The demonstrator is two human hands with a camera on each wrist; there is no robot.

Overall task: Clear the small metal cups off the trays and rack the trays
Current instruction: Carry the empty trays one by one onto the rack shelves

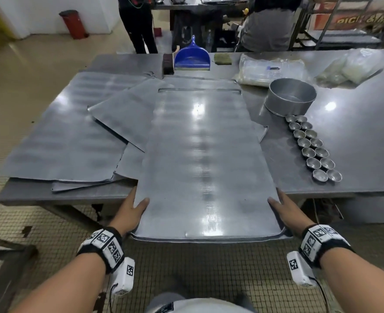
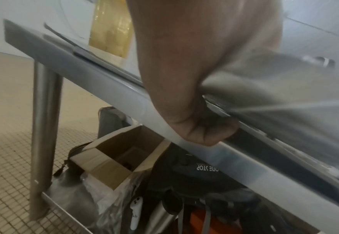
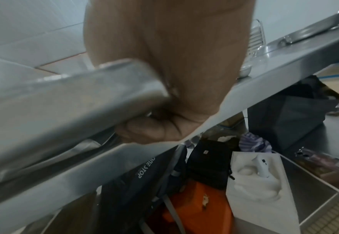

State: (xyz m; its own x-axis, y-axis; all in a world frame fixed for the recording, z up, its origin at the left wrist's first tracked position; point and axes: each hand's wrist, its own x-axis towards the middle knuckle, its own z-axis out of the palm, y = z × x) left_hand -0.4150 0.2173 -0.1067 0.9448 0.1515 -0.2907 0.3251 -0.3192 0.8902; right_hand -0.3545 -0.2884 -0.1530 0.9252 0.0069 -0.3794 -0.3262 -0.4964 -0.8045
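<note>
Both forearms reach forward, wristbands on. Left hand [image 1: 133, 210] grips the tray [image 1: 205, 163] at its left near edge, thumb on top, fingers curled beneath. Right hand [image 1: 287, 210] mirrors it on the right edge.

Fourteen small cups [image 1: 312, 145], one round tin [image 1: 290, 97].

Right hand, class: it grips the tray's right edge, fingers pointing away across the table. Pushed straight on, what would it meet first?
Probably the small metal cups, though the right hand may pass just left of them; depth is unclear.
</note>
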